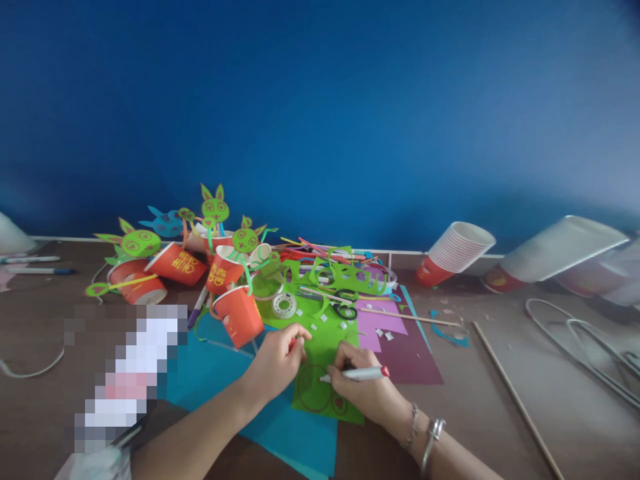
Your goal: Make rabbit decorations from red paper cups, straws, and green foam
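In my right hand (pixel 363 387) is a white marker (pixel 357 375) with a red end, its tip at the green paper (pixel 320 343). A large circle and a smaller one with a heart are drawn on that sheet. My left hand (pixel 286 350) has its fingers curled at the sheet's left side, around a small red thing, perhaps a cap. Blue paper (pixel 295 433) lies under the green sheet. Just behind my left hand, a red paper cup (pixel 239 315) leans. Green scissors (pixel 345 307) and a white tape roll (pixel 284 305) lie beyond my hands.
Decorated red cups with green animal faces (pixel 141 242) crowd the back left. A cup stack (pixel 457 250) leans at the back right, near a wrapped stack (pixel 560 250). Purple paper (pixel 413 353), a wooden stick (pixel 515 397) and cables (pixel 575 333) lie to the right.
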Action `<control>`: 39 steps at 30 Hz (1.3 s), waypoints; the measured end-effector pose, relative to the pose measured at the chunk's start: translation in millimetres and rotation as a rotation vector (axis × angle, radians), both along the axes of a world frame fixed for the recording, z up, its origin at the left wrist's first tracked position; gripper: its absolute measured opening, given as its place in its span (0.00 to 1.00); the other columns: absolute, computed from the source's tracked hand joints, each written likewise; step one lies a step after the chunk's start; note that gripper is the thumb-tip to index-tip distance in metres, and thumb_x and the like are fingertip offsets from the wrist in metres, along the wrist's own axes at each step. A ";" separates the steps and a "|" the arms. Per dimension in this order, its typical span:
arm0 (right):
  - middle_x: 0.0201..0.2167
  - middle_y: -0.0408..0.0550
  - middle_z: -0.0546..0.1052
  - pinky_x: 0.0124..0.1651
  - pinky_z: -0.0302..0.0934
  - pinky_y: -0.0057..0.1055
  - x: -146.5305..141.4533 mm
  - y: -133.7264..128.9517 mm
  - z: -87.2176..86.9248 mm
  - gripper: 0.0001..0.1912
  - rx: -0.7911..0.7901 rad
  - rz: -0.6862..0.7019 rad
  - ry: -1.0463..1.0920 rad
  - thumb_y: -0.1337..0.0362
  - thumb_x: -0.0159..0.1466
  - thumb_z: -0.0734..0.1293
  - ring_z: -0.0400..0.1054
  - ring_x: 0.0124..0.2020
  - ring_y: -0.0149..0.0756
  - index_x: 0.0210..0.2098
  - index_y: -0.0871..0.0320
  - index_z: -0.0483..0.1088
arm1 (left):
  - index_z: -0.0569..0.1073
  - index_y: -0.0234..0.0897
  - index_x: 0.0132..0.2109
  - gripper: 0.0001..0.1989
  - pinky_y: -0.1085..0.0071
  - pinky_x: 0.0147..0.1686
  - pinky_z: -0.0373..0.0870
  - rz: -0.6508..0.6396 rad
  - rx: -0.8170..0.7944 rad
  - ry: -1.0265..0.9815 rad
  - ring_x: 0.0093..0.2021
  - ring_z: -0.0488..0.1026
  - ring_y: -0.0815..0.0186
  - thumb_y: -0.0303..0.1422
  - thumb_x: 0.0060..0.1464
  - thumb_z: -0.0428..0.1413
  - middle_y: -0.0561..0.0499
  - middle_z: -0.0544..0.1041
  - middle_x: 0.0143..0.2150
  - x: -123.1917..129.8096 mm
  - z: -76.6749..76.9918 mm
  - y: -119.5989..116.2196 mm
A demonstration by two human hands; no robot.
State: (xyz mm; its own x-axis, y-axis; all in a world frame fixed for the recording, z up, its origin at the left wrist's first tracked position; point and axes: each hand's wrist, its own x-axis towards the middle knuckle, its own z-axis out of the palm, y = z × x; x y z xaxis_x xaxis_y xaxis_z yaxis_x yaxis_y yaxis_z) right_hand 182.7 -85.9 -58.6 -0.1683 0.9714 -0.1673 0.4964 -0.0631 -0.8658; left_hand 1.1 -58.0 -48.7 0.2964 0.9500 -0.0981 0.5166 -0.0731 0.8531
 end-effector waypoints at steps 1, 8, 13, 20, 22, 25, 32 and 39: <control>0.12 0.36 0.65 0.16 0.53 0.21 -0.4 0.0 1.3 0.10 0.010 -0.003 -0.019 0.66 0.53 0.63 0.64 0.16 0.28 0.19 0.54 0.57 | 0.72 0.35 0.38 0.11 0.75 0.24 0.59 0.001 0.003 -0.001 0.23 0.70 0.67 0.30 0.57 0.45 0.52 0.75 0.23 0.0 -0.3 0.1; 0.14 0.37 0.66 0.18 0.52 0.22 -0.1 0.6 0.5 0.10 0.032 -0.015 -0.048 0.66 0.54 0.64 0.61 0.16 0.27 0.20 0.55 0.57 | 0.72 0.36 0.39 0.11 0.74 0.25 0.61 -0.004 0.009 -0.007 0.24 0.71 0.66 0.31 0.57 0.45 0.52 0.75 0.23 -0.8 -1.9 1.1; 0.15 0.37 0.64 0.19 0.52 0.22 1.5 -0.6 -1.6 0.10 0.048 -0.027 -0.048 0.66 0.54 0.63 0.60 0.17 0.27 0.20 0.55 0.57 | 0.72 0.35 0.39 0.11 0.74 0.25 0.61 -0.001 0.004 -0.007 0.24 0.71 0.66 0.32 0.58 0.45 0.52 0.75 0.24 -1.1 -3.2 0.7; 0.16 0.36 0.60 0.20 0.52 0.23 1.4 -0.5 -1.5 0.09 0.052 -0.037 -0.043 0.68 0.53 0.61 0.57 0.18 0.27 0.20 0.55 0.55 | 0.72 0.35 0.39 0.11 0.74 0.24 0.61 0.001 0.001 -0.009 0.24 0.71 0.66 0.32 0.57 0.45 0.52 0.75 0.24 -1.9 -3.9 0.3; 0.16 0.36 0.60 0.20 0.51 0.23 1.1 0.0 -1.3 0.09 0.053 -0.036 -0.049 0.68 0.53 0.61 0.56 0.18 0.27 0.20 0.55 0.54 | 0.72 0.35 0.39 0.11 0.74 0.24 0.61 0.003 -0.006 -0.012 0.23 0.71 0.66 0.32 0.57 0.45 0.52 0.75 0.24 -2.0 -3.8 0.4; 0.16 0.36 0.60 0.20 0.50 0.23 1.0 0.4 -0.7 0.09 0.063 -0.031 -0.050 0.68 0.52 0.60 0.56 0.18 0.26 0.19 0.55 0.54 | 0.72 0.35 0.39 0.12 0.74 0.23 0.60 0.004 -0.007 -0.008 0.23 0.70 0.67 0.32 0.57 0.45 0.52 0.75 0.23 -2.1 -3.3 0.4; 0.16 0.37 0.60 0.20 0.48 0.23 1.5 1.0 -1.2 0.08 0.098 -0.022 -0.062 0.69 0.50 0.59 0.55 0.18 0.27 0.18 0.55 0.53 | 0.72 0.35 0.39 0.12 0.74 0.25 0.61 0.000 0.004 -0.012 0.24 0.71 0.66 0.32 0.57 0.45 0.52 0.75 0.24 -2.7 -3.4 0.4; 0.15 0.36 0.58 0.19 0.48 0.22 1.8 1.8 -1.4 0.09 0.122 -0.018 -0.051 0.70 0.49 0.59 0.54 0.18 0.26 0.17 0.55 0.52 | 0.72 0.35 0.40 0.12 0.75 0.24 0.61 -0.002 -0.015 -0.019 0.24 0.71 0.67 0.32 0.57 0.45 0.52 0.75 0.24 -1.9 -2.7 -0.1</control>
